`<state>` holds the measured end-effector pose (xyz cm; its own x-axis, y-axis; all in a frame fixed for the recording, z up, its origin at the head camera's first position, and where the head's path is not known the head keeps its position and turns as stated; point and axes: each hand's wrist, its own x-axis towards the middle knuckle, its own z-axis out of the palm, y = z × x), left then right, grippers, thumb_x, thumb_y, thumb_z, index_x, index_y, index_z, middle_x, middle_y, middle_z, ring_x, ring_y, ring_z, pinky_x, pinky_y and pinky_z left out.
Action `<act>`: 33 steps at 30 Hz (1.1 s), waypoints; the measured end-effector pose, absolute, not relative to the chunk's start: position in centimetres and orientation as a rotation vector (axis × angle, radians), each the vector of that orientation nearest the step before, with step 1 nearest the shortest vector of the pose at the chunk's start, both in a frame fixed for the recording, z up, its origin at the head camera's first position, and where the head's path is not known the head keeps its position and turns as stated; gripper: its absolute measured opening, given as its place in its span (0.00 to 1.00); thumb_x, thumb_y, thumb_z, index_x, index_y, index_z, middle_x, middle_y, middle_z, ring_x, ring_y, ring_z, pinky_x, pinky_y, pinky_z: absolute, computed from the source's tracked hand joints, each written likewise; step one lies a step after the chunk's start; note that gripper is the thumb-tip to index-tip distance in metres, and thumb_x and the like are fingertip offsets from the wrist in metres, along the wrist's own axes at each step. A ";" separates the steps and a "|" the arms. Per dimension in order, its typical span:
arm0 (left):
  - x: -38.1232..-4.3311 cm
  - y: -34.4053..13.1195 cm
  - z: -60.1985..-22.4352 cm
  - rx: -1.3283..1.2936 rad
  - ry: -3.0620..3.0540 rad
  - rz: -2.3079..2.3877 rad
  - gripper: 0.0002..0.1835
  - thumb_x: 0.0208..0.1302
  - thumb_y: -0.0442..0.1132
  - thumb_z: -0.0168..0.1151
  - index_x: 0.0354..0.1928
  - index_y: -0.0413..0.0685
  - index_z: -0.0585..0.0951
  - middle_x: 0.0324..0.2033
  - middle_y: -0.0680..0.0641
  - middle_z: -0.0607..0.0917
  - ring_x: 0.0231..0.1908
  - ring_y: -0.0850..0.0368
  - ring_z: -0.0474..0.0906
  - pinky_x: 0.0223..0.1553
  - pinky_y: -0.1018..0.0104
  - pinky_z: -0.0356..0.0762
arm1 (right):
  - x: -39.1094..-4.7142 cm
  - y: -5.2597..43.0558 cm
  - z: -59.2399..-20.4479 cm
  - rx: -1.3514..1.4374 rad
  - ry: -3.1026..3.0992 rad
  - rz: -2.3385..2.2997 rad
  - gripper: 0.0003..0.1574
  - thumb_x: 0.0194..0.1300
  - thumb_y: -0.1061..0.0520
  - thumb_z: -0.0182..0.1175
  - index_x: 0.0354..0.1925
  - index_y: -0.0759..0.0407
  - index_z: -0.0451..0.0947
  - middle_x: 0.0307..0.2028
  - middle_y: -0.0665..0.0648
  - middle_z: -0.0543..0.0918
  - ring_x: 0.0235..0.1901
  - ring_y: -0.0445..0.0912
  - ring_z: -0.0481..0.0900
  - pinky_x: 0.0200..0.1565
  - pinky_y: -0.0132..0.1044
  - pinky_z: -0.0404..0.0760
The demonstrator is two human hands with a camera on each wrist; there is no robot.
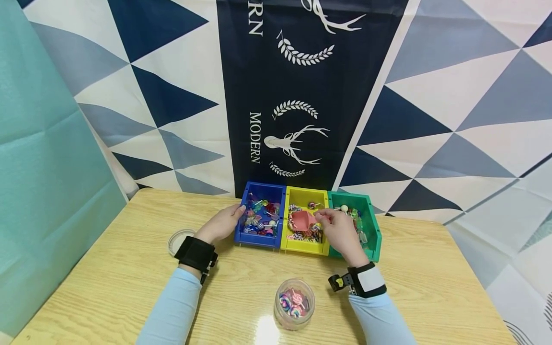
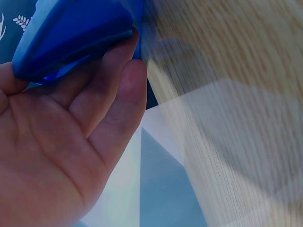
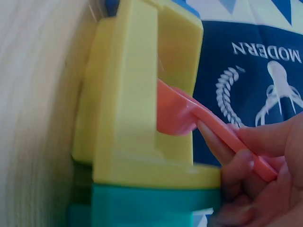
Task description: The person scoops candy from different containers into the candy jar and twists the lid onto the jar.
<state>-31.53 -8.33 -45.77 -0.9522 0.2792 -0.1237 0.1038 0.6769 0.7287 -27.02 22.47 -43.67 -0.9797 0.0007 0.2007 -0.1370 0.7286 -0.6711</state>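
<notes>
Three joined bins stand at the back of the table: a blue bin (image 1: pixel 260 239), a yellow bin (image 1: pixel 302 247) and a green bin (image 1: pixel 374 230), each with small candy-like pieces inside. My left hand (image 1: pixel 222 223) grips the left wall of the blue bin; in the left wrist view its fingers (image 2: pixel 124 94) lie along the outside. My right hand (image 1: pixel 342 232) holds a pink scoop (image 1: pixel 302 221) by its handle over the yellow bin. In the right wrist view, fingers and thumb pinch that handle, while the yellow wall hides part of the scoop's bowl.
A clear jar (image 1: pixel 294 306) with several lollipop-shaped pieces stands at the front of the wooden table (image 1: pixel 108 268). Behind my left wrist lies a round clear lid (image 1: pixel 176 242), partly covered. A patterned cloth (image 1: pixel 276 96) hangs right behind the bins.
</notes>
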 end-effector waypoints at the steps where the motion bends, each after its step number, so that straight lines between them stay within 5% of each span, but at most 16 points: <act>1: -31.6 -8.3 -45.8 0.308 2.667 1.135 0.36 0.70 0.63 0.27 0.71 0.47 0.56 0.66 0.43 0.63 0.66 0.48 0.54 0.64 0.51 0.52 | -27.0 22.3 -43.7 0.126 -2.746 1.081 0.16 0.69 0.49 0.50 0.45 0.55 0.79 0.17 0.54 0.68 0.12 0.48 0.63 0.13 0.35 0.58; 5: -31.7 -8.2 -45.8 0.311 2.666 1.139 0.37 0.70 0.63 0.27 0.71 0.47 0.56 0.66 0.43 0.63 0.66 0.48 0.54 0.64 0.51 0.52 | -26.7 22.1 -43.4 0.143 -2.776 1.124 0.18 0.69 0.47 0.49 0.46 0.53 0.79 0.17 0.54 0.68 0.12 0.48 0.62 0.14 0.35 0.57; 12: -31.8 -8.2 -45.9 0.311 2.675 1.120 0.37 0.70 0.63 0.26 0.71 0.47 0.55 0.67 0.43 0.62 0.66 0.47 0.54 0.64 0.51 0.52 | -26.7 23.0 -42.8 -0.034 -2.794 1.431 0.21 0.69 0.43 0.48 0.50 0.52 0.76 0.34 0.60 0.74 0.26 0.51 0.68 0.26 0.37 0.65; 21: -31.8 -8.2 -45.9 0.305 2.685 1.088 0.37 0.71 0.62 0.26 0.71 0.44 0.55 0.67 0.41 0.61 0.66 0.46 0.53 0.64 0.50 0.51 | -26.3 23.3 -42.6 -0.100 -2.802 1.679 0.17 0.70 0.51 0.48 0.51 0.57 0.76 0.35 0.62 0.76 0.18 0.49 0.70 0.20 0.37 0.68; 26: -31.7 -8.2 -45.9 0.284 2.682 1.096 0.34 0.73 0.58 0.28 0.70 0.42 0.55 0.67 0.41 0.61 0.66 0.46 0.53 0.64 0.50 0.51 | -26.4 22.8 -42.8 -0.099 -2.707 1.878 0.19 0.71 0.54 0.46 0.53 0.60 0.74 0.24 0.59 0.72 0.18 0.47 0.73 0.22 0.35 0.72; 33: -31.6 -8.2 -45.6 0.266 2.679 1.113 0.32 0.74 0.55 0.30 0.70 0.40 0.55 0.67 0.40 0.61 0.66 0.45 0.53 0.64 0.50 0.51 | -26.7 23.4 -42.6 -0.210 -2.569 1.945 0.20 0.72 0.52 0.44 0.56 0.60 0.69 0.36 0.66 0.76 0.16 0.43 0.70 0.17 0.32 0.65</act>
<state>-31.62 -8.17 -45.63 -0.9576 0.2522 -0.1394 0.0793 0.6956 0.7141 -26.66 23.41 -42.63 -0.9877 0.0507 -0.1481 0.1563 0.2674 -0.9508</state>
